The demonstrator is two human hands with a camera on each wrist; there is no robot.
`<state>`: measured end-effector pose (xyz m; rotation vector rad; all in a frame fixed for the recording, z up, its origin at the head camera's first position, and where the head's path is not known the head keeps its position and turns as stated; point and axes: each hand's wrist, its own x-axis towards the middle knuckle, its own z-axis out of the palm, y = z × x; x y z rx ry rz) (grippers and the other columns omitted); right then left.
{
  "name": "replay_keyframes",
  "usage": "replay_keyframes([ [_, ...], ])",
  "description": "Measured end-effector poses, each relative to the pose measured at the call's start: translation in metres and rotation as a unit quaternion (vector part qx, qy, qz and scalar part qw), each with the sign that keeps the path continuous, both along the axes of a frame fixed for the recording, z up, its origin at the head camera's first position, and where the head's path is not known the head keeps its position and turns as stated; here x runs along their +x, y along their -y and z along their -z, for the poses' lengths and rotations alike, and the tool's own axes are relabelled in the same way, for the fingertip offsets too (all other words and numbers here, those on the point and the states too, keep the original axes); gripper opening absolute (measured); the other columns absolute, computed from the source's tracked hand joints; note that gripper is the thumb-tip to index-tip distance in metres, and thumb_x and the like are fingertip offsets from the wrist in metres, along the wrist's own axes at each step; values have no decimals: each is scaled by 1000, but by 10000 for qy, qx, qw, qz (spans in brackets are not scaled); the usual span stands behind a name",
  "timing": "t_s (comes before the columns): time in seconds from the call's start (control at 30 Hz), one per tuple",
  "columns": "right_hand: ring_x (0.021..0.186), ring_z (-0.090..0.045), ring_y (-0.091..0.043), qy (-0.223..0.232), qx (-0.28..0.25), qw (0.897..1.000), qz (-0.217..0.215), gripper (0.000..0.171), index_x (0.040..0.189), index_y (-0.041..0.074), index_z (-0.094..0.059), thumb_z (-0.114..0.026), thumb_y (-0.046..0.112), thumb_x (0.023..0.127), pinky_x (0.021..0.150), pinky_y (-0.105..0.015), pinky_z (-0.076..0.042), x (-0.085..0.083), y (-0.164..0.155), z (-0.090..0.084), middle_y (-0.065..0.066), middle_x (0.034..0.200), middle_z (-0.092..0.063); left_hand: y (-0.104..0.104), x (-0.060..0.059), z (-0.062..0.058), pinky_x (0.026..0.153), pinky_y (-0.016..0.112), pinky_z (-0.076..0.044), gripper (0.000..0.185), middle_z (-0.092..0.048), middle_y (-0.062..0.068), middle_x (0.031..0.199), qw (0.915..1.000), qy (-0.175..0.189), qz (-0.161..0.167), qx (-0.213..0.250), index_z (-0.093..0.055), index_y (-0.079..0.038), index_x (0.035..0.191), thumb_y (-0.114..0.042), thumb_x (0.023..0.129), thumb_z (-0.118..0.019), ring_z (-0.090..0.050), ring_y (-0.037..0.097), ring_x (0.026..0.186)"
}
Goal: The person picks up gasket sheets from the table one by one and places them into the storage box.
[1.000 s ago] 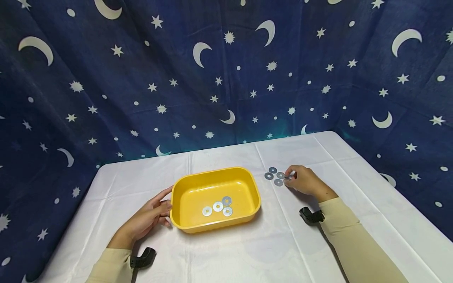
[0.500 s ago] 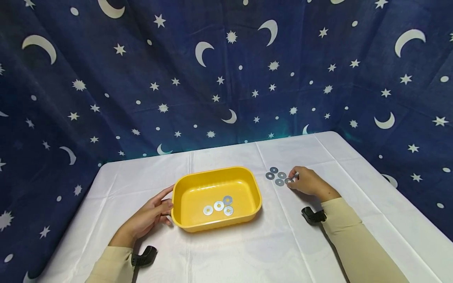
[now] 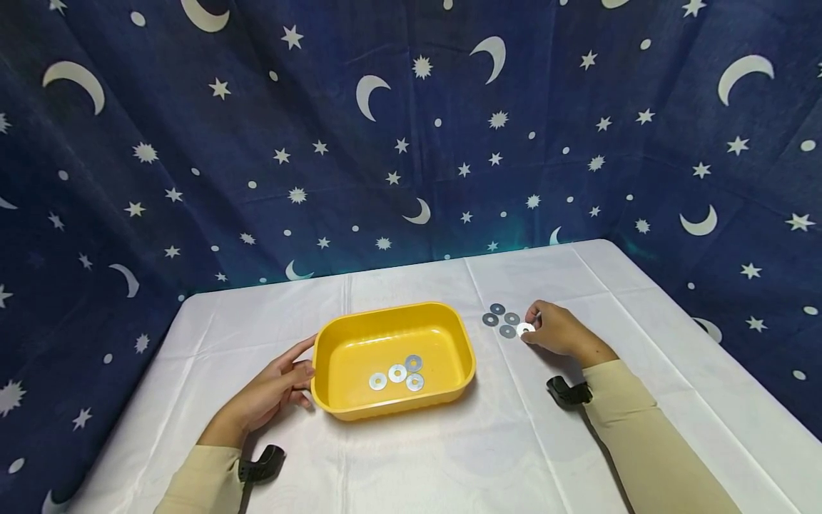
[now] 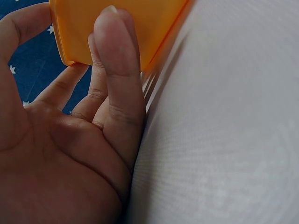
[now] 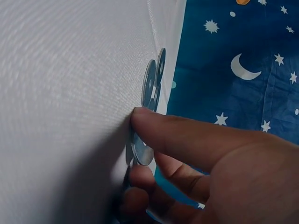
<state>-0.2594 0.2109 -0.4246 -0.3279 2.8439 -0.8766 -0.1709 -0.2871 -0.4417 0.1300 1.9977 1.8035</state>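
Note:
In the head view, my left hand (image 3: 270, 392) is at the left end of a yellow tray (image 3: 359, 412). The left wrist view shows its thumb at the orange-looking tray's (image 4: 154, 28) rim and its other fingers fairly straight along the wall. My right hand (image 3: 559, 330) pinches a metal washer (image 3: 521, 329) by its edge, just off the white tabletop; thumb and fingers cover part of it. The right wrist view has this washer (image 5: 142, 151) tilted under the thumb. Several flat washers (image 3: 507, 331) lie left of those fingertips. Inside the tray are several more washers (image 3: 397, 373).
A white cloth (image 3: 443, 457) covers the table, with crease lines running across it. Behind it and on both sides hangs a dark blue curtain (image 3: 359, 171) with moons and stars. A black band device (image 3: 263, 465) is on each wrist.
The right fingers have shifted slightly on the washer, which now tilts and shines bright toward the head camera. The left hand and tray have stayed in place; the head view has moved slightly.

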Motion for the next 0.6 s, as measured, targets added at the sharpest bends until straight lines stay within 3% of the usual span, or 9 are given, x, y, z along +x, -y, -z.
replay_keyframes([
  [0.6, 67, -49, -19, 20, -118, 9999, -47, 16, 103, 4, -55, -62, -1, 90, 60, -30, -40, 2, 7, -4, -8, 77, -52, 0, 0, 0, 73, 27, -61, 72, -59, 5, 116, 10000, 13, 46, -1, -11, -17, 162, -22, 103, -53, -66, 10, 86],
])
